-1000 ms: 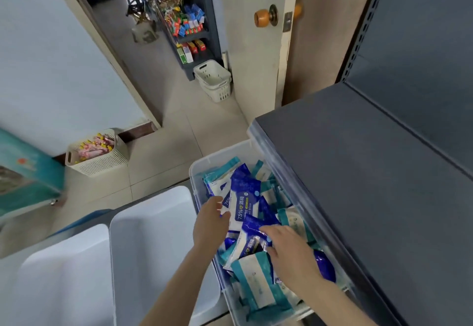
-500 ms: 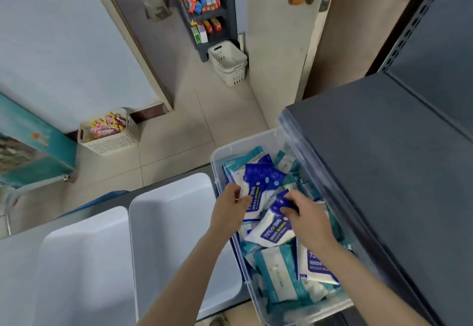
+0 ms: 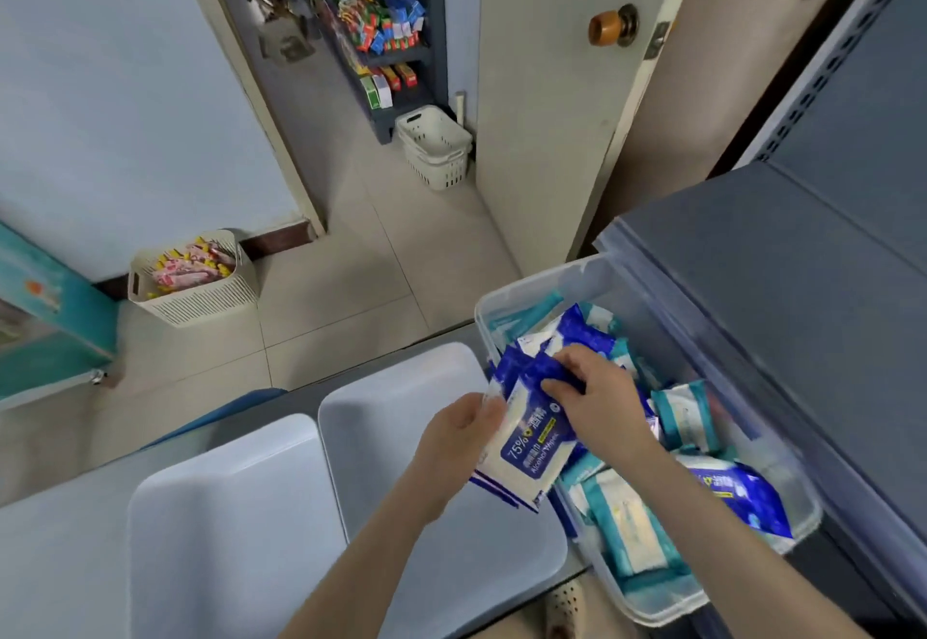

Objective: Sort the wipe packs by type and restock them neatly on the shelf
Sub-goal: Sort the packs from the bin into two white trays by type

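A clear plastic bin (image 3: 526, 287) holds several wipe packs, some blue-and-white alcohol packs (image 3: 747, 493) and some teal-and-white packs (image 3: 627, 523). My left hand (image 3: 459, 432) grips a small stack of blue alcohol wipe packs (image 3: 531, 448) by its left edge, over the bin's left rim. My right hand (image 3: 597, 397) pinches the dark blue top end of the same stack. The dark grey shelf (image 3: 782, 297) lies to the right, its front edge overlapping the bin.
Two pale blue tubs (image 3: 391, 407) (image 3: 220, 528) sit side by side left of the bin. A cream basket of snacks (image 3: 200, 297) stands on the tiled floor by the wall, stacked white baskets (image 3: 436, 146) by an open door.
Both hands were reaching into the bin among the packs. Now they have brought blue alcohol packs together into one stack and lifted it toward the bin's left rim. The camera has shifted.
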